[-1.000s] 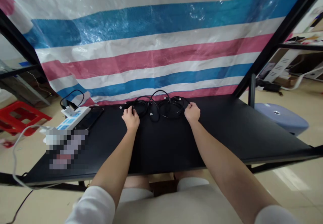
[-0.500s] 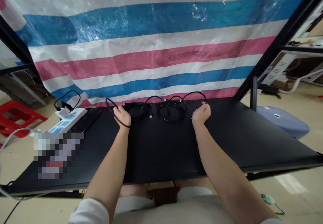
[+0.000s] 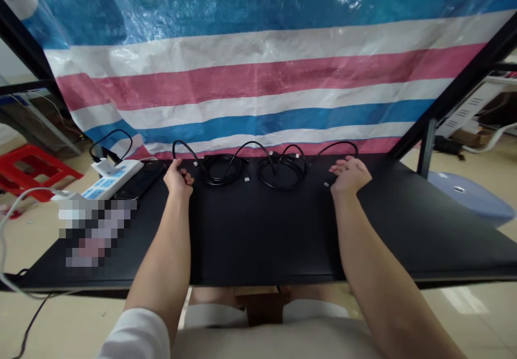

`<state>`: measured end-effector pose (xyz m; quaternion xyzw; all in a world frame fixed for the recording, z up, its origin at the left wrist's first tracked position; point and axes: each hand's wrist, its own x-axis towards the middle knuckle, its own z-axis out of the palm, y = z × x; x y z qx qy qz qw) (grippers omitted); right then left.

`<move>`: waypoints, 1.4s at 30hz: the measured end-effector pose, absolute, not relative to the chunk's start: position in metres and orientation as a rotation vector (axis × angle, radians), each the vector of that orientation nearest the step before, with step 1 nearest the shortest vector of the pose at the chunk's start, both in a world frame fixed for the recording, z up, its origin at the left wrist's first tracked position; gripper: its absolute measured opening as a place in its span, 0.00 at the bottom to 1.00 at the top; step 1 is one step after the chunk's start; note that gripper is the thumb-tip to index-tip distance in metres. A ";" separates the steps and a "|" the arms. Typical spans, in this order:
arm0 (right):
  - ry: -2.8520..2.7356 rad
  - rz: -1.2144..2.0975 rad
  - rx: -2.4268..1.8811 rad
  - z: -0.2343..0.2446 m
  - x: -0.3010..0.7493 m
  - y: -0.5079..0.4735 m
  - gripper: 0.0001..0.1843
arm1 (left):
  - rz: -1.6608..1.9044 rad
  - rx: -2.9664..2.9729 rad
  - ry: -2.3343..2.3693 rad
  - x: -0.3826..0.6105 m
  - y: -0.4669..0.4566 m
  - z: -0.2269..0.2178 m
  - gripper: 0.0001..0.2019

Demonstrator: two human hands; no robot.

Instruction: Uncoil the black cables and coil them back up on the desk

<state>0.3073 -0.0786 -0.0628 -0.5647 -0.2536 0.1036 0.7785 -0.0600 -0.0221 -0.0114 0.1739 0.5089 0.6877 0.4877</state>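
The striped tarpaulin (image 3: 258, 78) fills the whole background, hanging in blue, white and pink bands behind the work surface. Below it, the black table (image 3: 262, 240) spans most of the width of the view, with your two bare forearms reaching across it from the near edge. To your right, beyond the table's corner, a pale blue stool (image 3: 472, 197) stands on the floor; to your left, a red stool (image 3: 24, 170) sits on the floor well apart from the table. On the table's far left corner, a white power strip (image 3: 109, 181) lies with a dark phone (image 3: 139, 184) just beside it (a plug and a looped lead sit at the strip's far end). Along the table's far edge, against the foot of the tarpaulin, the black cables (image 3: 258, 167) lie in two loose coils side by side, with strands arching up between and beyond them. Your left hand (image 3: 177, 178) is closed around one strand at the left end of the cables, its fingers curled about the lead. Your right hand (image 3: 350, 174) rests at the right end, fingers spread and relaxed, palm partly upward; a strand arcs just beside the fingertips, but you cannot tell whether it touches them.
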 end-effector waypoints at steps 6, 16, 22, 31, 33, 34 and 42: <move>-0.824 0.005 -1.603 -0.062 0.255 -0.078 0.21 | 1.633 0.548 1.088 -0.030 -0.028 -0.016 0.14; -0.891 0.043 -1.565 -0.061 0.250 -0.076 0.16 | 1.705 0.868 1.177 -0.007 -0.032 -0.028 0.08; -1.036 -0.208 -1.505 -0.065 0.222 -0.077 0.24 | 1.703 0.790 1.074 0.017 -0.045 -0.026 0.10; -0.849 0.262 -1.373 -0.055 0.219 -0.076 0.16 | 1.666 0.887 1.141 0.029 -0.049 -0.029 0.23; -0.816 0.424 -1.257 -0.052 0.219 -0.075 0.21 | 1.660 0.933 1.247 0.027 -0.049 -0.030 0.23; -0.816 0.479 -1.210 -0.051 0.217 -0.076 0.23 | 1.646 0.969 1.316 0.026 -0.049 -0.031 0.23; -1.157 0.501 -1.139 -0.053 0.182 -0.087 0.27 | 1.546 1.315 1.636 0.036 -0.061 -0.034 0.26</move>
